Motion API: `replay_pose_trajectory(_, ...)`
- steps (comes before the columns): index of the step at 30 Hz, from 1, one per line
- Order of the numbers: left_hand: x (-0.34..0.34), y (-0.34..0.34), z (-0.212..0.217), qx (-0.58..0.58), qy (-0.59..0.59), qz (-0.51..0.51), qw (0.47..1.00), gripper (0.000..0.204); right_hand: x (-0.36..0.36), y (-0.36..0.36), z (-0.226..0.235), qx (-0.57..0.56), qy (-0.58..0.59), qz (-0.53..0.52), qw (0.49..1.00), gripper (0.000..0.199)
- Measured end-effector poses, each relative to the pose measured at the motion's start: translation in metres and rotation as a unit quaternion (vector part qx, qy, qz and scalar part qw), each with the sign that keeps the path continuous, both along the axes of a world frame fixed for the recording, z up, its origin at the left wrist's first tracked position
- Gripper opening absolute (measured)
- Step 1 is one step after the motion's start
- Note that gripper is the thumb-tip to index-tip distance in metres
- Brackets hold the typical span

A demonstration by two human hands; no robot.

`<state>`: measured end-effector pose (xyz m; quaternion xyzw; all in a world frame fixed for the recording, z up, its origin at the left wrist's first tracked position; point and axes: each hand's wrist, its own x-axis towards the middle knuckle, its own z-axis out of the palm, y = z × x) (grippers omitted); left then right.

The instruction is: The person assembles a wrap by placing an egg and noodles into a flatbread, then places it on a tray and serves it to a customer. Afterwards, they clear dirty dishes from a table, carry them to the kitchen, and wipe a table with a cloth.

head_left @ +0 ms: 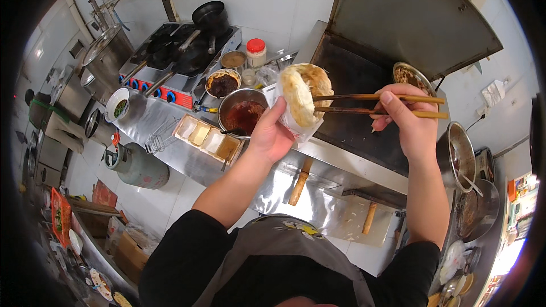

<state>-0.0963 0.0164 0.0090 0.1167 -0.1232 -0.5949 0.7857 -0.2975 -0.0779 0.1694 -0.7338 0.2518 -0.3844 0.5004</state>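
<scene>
The left hand [274, 135] grasps a split round flatbread [297, 99] through a white paper wrapper [309, 131], thumb pressed along its near side, while the right hand [405, 112] grips a pair of wooden chopsticks [352, 97] whose tips reach to the bread's open side. The bread is raised in front of the chest, near the left edge of a dark flat griddle [355, 136] with its metal lid [415, 17] standing open behind. Beyond the right hand is a bowl [425, 73] of brown food; farther right stands a deep steel pot [466, 150]. Just left of the left hand, a steel bowl [227, 99] of reddish-brown sauce sits on the steel surface [136, 129], beside a divided tray [197, 149] of seasonings. Behind it are a bowl of dark paste [222, 84] and a red-lidded jar [256, 55]. Farther left, black pans [193, 57] rest on a stove [183, 101], and a gas cylinder [145, 167] stands on the floor [183, 200].
</scene>
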Motion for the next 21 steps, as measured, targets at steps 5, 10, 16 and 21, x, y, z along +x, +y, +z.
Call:
replay_pose_trajectory(5,-0.009,0.009,-0.008,-0.020,-0.011,0.031,0.999,0.064,-0.006,0.019,-0.012,0.013,-0.012,0.001,1.000,0.016)
replay_pose_trajectory(10,-0.010,0.006,-0.012,0.009,-0.033,0.059,0.998,0.060,-0.038,0.026,0.011,-0.026,-0.026,-0.060,0.998,0.015)
replay_pose_trajectory(16,-0.009,0.002,-0.020,-0.012,0.001,0.024,1.000,0.061,-0.044,-0.003,0.011,0.070,-0.132,-0.105,0.983,0.018)
replay_pose_trajectory(21,-0.014,0.004,-0.023,0.002,0.021,-0.012,1.000,0.061,-0.036,-0.015,-0.009,0.121,-0.059,-0.068,0.989,0.015)
